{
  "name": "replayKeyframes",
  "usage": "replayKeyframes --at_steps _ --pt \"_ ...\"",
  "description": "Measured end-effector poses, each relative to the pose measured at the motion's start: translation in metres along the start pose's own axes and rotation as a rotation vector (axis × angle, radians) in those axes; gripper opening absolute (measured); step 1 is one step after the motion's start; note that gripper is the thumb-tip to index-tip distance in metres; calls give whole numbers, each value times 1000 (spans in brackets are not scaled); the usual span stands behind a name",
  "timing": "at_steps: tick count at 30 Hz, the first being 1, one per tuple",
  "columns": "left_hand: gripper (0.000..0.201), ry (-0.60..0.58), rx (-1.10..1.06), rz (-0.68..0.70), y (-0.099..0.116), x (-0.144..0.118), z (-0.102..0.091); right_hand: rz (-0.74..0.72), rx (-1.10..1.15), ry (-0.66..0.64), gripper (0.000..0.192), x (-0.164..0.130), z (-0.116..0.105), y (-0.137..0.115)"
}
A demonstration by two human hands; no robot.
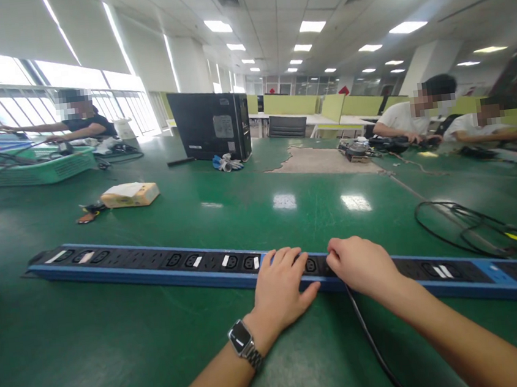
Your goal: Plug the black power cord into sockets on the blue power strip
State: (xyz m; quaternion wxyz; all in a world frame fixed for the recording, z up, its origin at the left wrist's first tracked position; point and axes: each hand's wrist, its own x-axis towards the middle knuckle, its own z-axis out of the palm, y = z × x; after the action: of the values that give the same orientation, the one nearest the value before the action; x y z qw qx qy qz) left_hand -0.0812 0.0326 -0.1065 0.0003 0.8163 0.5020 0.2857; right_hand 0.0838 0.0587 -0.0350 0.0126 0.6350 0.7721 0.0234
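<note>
A long blue power strip (142,273) with black sockets and white labels lies across the green table. My left hand (280,286), with a watch on its wrist, grips it near the middle, fingers over the top and thumb along the near edge. Just to the right, my right hand (360,263) is closed over the sockets. A black power cord (368,330) runs from beneath that hand down over the near side of the strip. The cord's end is hidden by the fingers, so I cannot tell whether it sits in a socket.
Behind the strip are a tissue pack (132,194), a black computer case (212,124) and blue-grey gloves (227,163). A green basket (47,166) of cables stands far left. A coiled black cable (465,227) lies right. Several people sit around the table.
</note>
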Motion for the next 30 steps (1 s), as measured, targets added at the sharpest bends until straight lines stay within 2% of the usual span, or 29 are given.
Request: replayKeyframes --at_steps 10,13,18,25,27,30 --pt "47 -15 21 -2 -1 1 0 -89 1 -43 32 11 -5 7" --pt "47 -14 23 -1 -1 1 1 -118 -22 -31 33 13 -4 2" --pt "47 -20 25 -5 -1 0 1 -102 -59 -15 31 10 -1 -10" --pt "46 -2 34 8 -1 1 2 -84 -10 29 30 4 10 -2" --pt "46 3 37 9 -1 1 2 -82 33 45 30 2 7 0" --pt "46 9 39 16 -1 1 2 -61 155 132 27 -5 -11 8"
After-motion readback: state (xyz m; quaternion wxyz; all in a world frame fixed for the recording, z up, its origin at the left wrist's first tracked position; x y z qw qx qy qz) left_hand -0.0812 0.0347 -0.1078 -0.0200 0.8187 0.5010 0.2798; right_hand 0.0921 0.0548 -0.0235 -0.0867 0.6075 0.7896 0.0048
